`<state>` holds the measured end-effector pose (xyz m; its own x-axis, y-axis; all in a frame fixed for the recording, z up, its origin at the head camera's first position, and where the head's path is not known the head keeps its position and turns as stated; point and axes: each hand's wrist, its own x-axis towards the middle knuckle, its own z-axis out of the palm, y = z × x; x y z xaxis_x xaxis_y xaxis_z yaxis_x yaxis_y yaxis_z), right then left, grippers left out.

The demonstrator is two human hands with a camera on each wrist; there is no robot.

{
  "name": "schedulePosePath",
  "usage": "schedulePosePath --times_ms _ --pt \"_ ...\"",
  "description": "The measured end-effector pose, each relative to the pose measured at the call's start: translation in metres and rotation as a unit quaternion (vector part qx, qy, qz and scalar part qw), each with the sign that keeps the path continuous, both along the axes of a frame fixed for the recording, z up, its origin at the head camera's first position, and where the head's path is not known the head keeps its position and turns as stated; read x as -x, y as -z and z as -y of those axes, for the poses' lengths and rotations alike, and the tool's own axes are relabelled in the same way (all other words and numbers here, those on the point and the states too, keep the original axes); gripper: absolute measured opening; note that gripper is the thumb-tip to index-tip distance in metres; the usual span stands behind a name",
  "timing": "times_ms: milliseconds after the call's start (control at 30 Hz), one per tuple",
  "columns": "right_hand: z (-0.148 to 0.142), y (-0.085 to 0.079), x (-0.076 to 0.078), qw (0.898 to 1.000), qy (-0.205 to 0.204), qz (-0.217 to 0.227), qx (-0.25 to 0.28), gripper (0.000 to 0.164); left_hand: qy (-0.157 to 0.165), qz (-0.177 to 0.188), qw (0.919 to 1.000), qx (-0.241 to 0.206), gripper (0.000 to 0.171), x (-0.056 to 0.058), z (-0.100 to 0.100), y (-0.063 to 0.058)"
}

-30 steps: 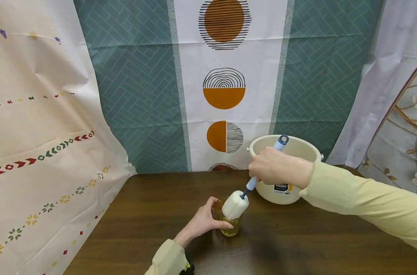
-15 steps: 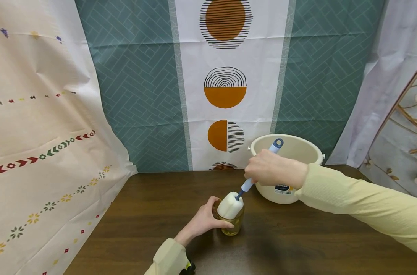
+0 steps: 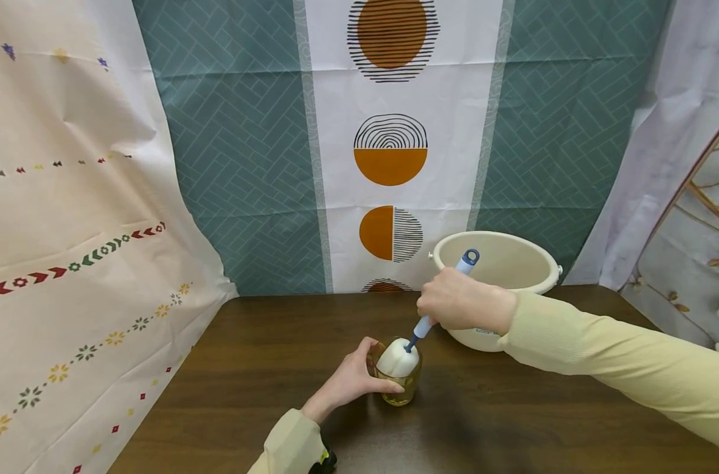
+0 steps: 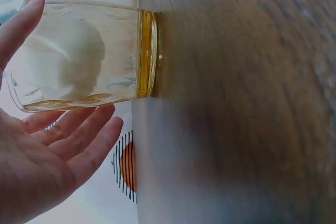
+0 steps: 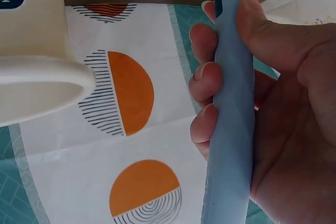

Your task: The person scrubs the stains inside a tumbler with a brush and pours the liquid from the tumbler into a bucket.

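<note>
An amber drinking glass (image 3: 404,392) stands upright on the dark wooden table (image 3: 265,355). My left hand (image 3: 357,377) holds it from the left, thumb on the near side and fingers round the far side. In my right hand (image 3: 461,299) I grip a sponge bottle brush by its light blue handle (image 5: 231,108), the fingers wrapped round it. The handle tilts up and to the right. Its white sponge head (image 3: 398,359) sits partly inside the glass, with its top above the rim. Through the clear wall, the left wrist view shows the pale sponge (image 4: 71,59) clear of the glass base.
Behind my right hand stands a cream bucket (image 3: 497,339) with a label. A green and white patterned cloth (image 3: 253,164) hangs along the back edge of the table. Another cream cloth (image 3: 87,289) with flower motifs slopes down on the left.
My right hand has moved down and to the left, pushing the sponge head lower into the glass. The left hand and glass have stayed in nearly the same place.
</note>
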<state>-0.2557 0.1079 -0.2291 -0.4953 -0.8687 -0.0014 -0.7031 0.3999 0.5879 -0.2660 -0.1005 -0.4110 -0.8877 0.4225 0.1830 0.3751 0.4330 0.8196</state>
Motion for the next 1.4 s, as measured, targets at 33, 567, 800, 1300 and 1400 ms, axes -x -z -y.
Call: schedulePosePath --times_ms 33,567,800,1300,1400 --pt "0.0 0.001 0.0 1.0 -0.002 -0.003 0.001 0.013 0.001 0.0 1.0 0.0 0.067 0.0 0.0 0.0" --pt "0.005 0.015 0.004 0.999 -0.002 -0.037 -0.025 0.019 0.007 -0.009 0.9999 -0.007 0.068 -0.001 -0.001 -0.001" --pt "0.01 0.022 0.004 0.998 0.006 -0.058 -0.036 0.019 0.005 0.001 1.0 -0.008 0.068 -0.001 -0.001 0.001" --pt "0.022 0.024 -0.003 0.994 0.022 -0.094 -0.041 0.015 0.011 0.009 0.9998 -0.015 0.067 -0.001 0.0 0.001" --pt "0.023 0.024 -0.004 0.993 0.029 -0.102 -0.045 0.015 0.015 0.007 0.9998 -0.016 0.066 -0.001 0.0 0.001"
